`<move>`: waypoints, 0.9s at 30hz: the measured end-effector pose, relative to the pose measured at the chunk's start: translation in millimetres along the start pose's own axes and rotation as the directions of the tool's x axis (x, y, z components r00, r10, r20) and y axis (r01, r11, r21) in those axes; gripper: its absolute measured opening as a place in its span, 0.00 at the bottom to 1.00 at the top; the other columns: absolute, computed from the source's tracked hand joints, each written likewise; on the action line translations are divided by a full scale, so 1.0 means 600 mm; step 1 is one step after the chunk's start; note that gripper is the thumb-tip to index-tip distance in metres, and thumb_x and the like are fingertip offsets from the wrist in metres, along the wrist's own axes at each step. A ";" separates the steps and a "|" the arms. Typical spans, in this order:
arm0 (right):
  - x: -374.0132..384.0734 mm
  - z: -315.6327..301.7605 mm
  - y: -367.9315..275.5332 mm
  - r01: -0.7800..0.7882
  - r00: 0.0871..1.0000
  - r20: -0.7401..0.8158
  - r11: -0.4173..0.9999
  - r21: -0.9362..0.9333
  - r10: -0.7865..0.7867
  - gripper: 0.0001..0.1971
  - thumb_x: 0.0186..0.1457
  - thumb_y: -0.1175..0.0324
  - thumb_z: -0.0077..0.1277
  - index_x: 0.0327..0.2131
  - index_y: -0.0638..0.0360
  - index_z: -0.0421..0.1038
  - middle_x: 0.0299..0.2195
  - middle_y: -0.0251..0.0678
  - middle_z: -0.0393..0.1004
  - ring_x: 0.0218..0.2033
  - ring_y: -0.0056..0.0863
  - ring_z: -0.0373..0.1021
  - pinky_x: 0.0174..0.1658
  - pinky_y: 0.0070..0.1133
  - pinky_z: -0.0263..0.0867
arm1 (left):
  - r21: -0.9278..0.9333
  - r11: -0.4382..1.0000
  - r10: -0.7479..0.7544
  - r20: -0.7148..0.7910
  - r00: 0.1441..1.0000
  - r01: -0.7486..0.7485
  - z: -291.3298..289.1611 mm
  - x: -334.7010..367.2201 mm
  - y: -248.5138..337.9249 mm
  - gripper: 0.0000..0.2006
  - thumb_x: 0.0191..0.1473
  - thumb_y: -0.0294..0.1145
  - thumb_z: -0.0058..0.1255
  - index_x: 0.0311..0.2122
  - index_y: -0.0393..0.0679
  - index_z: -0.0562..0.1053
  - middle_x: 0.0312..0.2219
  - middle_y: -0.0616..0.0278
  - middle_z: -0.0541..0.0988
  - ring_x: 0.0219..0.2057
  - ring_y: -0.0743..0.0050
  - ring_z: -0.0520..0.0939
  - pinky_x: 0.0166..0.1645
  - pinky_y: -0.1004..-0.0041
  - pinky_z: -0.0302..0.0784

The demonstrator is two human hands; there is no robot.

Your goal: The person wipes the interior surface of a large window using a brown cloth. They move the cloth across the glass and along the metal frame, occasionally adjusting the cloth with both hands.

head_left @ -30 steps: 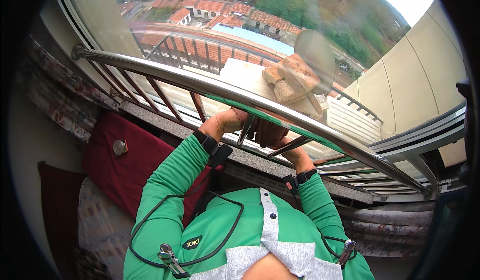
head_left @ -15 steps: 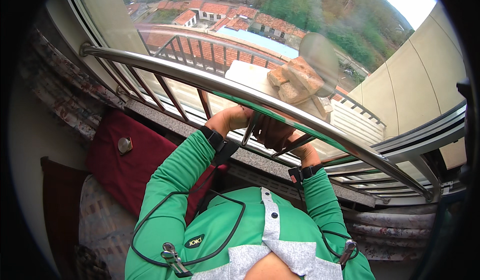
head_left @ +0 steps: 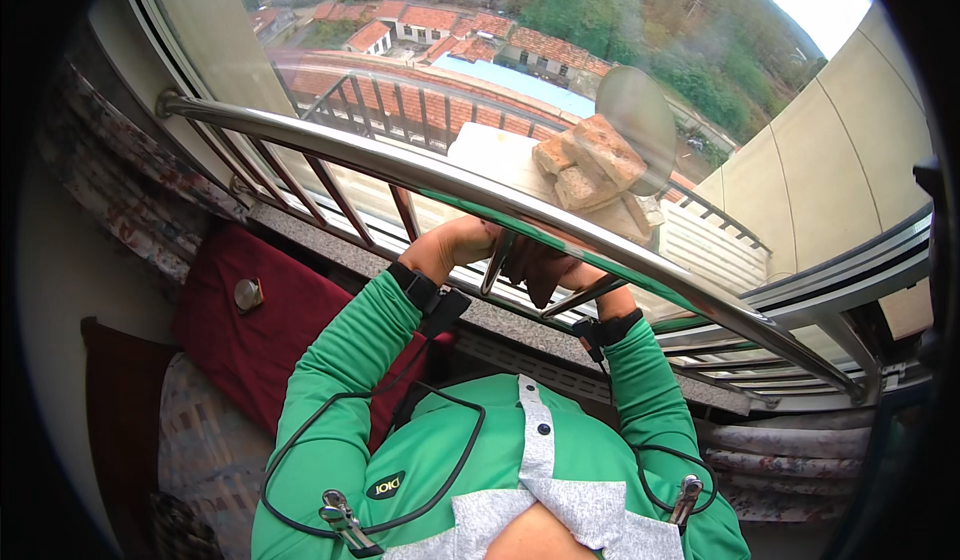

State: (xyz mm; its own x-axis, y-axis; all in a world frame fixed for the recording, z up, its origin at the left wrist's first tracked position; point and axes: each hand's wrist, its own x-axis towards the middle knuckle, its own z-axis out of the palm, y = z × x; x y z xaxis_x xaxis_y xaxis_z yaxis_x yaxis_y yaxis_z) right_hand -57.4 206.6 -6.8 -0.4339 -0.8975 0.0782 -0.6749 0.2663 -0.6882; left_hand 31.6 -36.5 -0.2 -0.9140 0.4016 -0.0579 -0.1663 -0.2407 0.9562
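Observation:
Both my arms, in green sleeves, reach through the bars of a shiny metal railing [head_left: 390,156]. My left hand [head_left: 462,241] is bent inward just beyond the bars, below the top rail. My right hand [head_left: 583,277] comes toward it from the other side. Between them is a dark brown, bunched thing that looks like a cloth [head_left: 540,272], its lower end hanging in a point. Both hands seem closed on it, though the rail and bars hide most of the fingers. A black band with a small device sits on each wrist.
Outside, several bricks [head_left: 590,160] lie piled on a white slab [head_left: 492,145] beside a round dish [head_left: 637,130]. A stone sill [head_left: 330,245] runs under the railing. To the left, a small round object [head_left: 248,295] rests on a dark red cover [head_left: 270,350]. Black cables are clipped to my shirt.
My hands stay together behind the rail. The brown cloth's lower end now hangs slightly lower and more pointed, and my right wrist has shifted a little left.

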 end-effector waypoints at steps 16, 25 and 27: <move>-0.088 -0.058 -0.078 0.252 0.877 -0.479 0.811 0.527 0.038 0.22 0.63 0.59 0.57 0.52 0.67 0.72 0.51 0.45 0.76 0.49 0.29 0.74 0.55 0.29 0.72 | 0.321 0.946 0.141 -0.313 0.939 -0.036 0.041 -0.142 0.034 0.21 0.71 0.39 0.45 0.59 0.32 0.71 0.49 0.52 0.81 0.53 0.67 0.81 0.59 0.68 0.75; -0.086 -0.026 -0.070 0.211 0.854 -0.457 0.635 0.743 0.250 0.19 0.66 0.58 0.53 0.51 0.64 0.73 0.45 0.41 0.78 0.41 0.25 0.76 0.45 0.23 0.75 | 0.699 0.705 0.453 -0.315 0.834 -0.119 0.119 -0.112 0.071 0.17 0.65 0.41 0.55 0.46 0.36 0.75 0.36 0.50 0.79 0.38 0.57 0.81 0.45 0.64 0.76; -0.096 0.019 -0.026 0.008 0.907 -0.192 0.438 0.899 0.376 0.18 0.70 0.57 0.47 0.52 0.61 0.73 0.37 0.38 0.79 0.34 0.24 0.76 0.36 0.22 0.75 | 0.723 0.687 0.446 -0.347 0.825 -0.068 0.118 -0.104 0.067 0.15 0.64 0.40 0.55 0.42 0.35 0.76 0.33 0.50 0.79 0.37 0.51 0.81 0.44 0.63 0.76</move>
State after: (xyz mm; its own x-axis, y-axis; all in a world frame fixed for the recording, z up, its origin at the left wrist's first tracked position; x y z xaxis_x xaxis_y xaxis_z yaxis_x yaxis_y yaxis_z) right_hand -14.9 250.2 -8.5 -0.7616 -0.6462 -0.0497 0.2372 -0.2065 -0.9493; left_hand 108.2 -8.8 62.5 -0.9566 -0.0823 0.2795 0.2153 0.4465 0.8685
